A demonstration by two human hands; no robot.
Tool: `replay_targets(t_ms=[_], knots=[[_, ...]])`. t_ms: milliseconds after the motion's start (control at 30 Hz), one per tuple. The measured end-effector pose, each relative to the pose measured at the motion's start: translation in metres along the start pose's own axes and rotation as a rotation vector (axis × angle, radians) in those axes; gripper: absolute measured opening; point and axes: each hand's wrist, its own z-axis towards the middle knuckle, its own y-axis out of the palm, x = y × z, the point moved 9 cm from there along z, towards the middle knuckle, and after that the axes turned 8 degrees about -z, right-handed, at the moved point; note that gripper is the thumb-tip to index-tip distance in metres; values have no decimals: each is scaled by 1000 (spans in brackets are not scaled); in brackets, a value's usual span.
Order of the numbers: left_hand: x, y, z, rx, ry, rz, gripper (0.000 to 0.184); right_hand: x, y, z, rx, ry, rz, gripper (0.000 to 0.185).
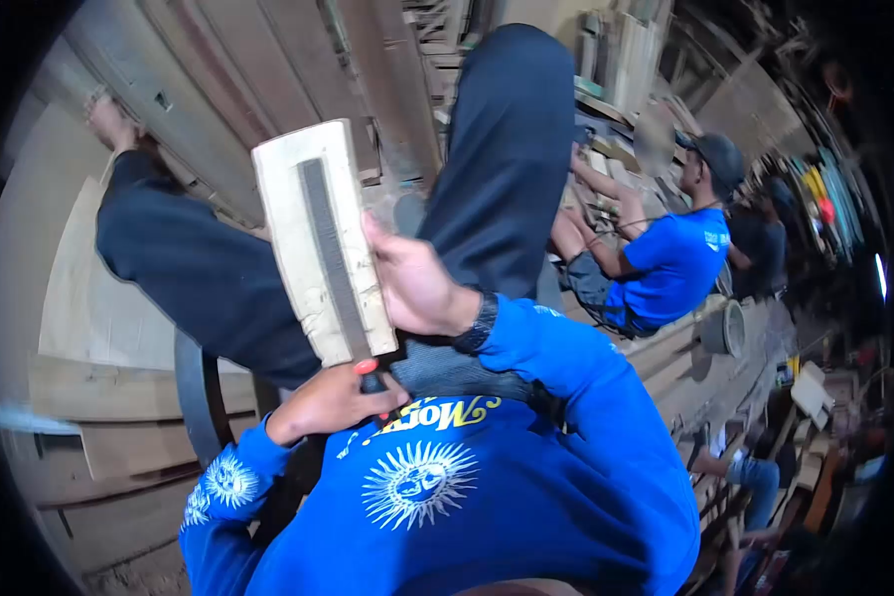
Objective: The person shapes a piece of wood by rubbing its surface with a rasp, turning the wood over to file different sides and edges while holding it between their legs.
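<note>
A pale wooden block [276, 199] with rough edges is held upright between my legs. My right hand [417, 283], with a dark watch at the wrist, grips the block's right edge, thumb on the near face and the other fingers hidden behind. Along the block's face lies a flat file [330, 243], its long dark blade touching or very close to the wood. At the block's lower end my left hand [343, 397] is closed around the file's black and red handle [370, 377]. Part of that handle is covered by the fingers.
Wooden planks [248, 79] lie beyond my legs, and lighter boards [79, 288] are on the left. To the right a co-worker [670, 258] in a blue shirt sits near a round container [723, 328]. Another person's leg [760, 487] shows at lower right among wood pieces.
</note>
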Motion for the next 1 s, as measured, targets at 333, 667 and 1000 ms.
replay_targets(t_ms=[333, 667, 1000], knots=[[7, 0, 4, 25, 106, 90, 24, -48, -4, 4, -75, -210, -10, 55], [3, -1, 3, 39, 81, 48, 24, -12, -4, 9, -84, -70, 40, 51], [1, -3, 1, 31, 46, 38, 24, -15, 3, 6, -47, -114, 2, 53]])
